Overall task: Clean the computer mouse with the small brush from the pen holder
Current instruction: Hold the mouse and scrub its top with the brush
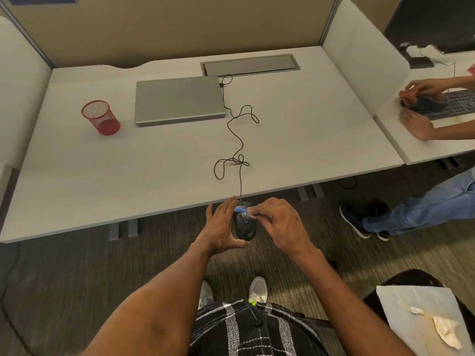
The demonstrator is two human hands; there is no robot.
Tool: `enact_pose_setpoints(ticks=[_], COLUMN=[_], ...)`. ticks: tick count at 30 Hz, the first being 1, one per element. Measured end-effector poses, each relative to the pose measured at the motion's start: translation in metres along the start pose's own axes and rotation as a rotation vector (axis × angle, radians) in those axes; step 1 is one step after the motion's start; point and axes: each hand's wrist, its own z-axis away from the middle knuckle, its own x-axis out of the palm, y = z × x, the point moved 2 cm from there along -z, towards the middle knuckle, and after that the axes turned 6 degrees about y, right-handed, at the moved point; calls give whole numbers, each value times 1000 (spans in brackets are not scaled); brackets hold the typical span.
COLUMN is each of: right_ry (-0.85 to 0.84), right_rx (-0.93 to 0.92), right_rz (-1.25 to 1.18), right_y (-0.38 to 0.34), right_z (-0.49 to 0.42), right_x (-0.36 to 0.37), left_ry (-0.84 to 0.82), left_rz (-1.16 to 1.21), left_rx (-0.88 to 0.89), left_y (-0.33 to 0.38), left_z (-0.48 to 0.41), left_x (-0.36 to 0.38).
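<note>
Your left hand (223, 224): palm turned inward, fingers extended forward, thumb curled under, cradling the black computer mouse (244, 226) off the desk (154, 170), just past its near edge. Your right hand (280, 222): fingertips pinched shut on the small brush (243, 210), its blue tip touching the mouse's front. Mouse cable (240, 140): loops across the desk to the closed laptop (178, 98). Red mesh pen holder (100, 117): upright, left of the laptop.
</note>
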Motion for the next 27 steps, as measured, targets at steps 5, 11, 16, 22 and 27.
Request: enact_pose_setpoints(ticks=[5, 11, 16, 22, 27], right_ry=[-95, -18, -102, -178, 12], right_rx=[-64, -29, -93, -88, 2], right_rz=[18, 7, 82, 56, 37], right_y=[-3, -5, -7, -1, 8], right_z=[5, 2, 3, 10, 14], right_x=[-2, -3, 0, -5, -9], left_ry=[-5, -13, -16, 16, 14], left_rz=[-11, -5, -9, 19, 41], left_rx=[-9, -10, -9, -33, -40], left_y=[-1, 1, 1, -2, -1], left_z=[1, 0, 0, 2, -1], left_x=[-3, -4, -4, -4, -6])
